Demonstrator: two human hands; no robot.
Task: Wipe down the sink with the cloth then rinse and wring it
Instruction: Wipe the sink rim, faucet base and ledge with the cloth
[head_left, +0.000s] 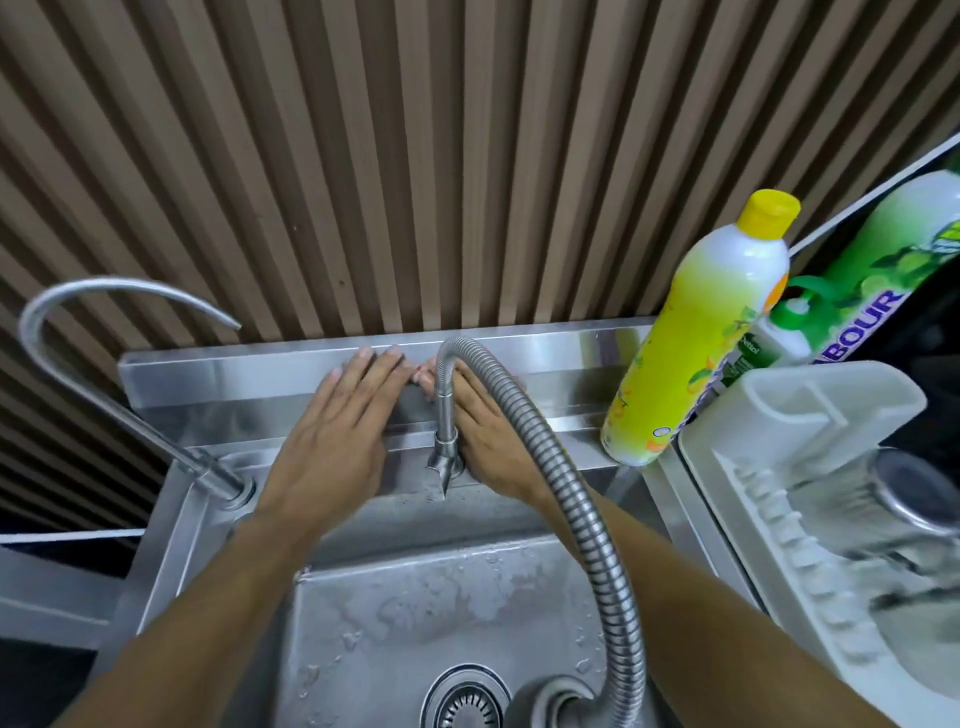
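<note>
Sink back ledge: I see my left hand flat, fingers spread; right hand behind the flexible faucet, grip unclear.

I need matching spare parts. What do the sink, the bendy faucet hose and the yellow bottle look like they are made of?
Sink: brushed stainless steel, judging by its dull grey sheen.
Faucet hose: ribbed flexible metal, probably steel too.
Yellow bottle: glossy plastic with a yellow cap.
</note>
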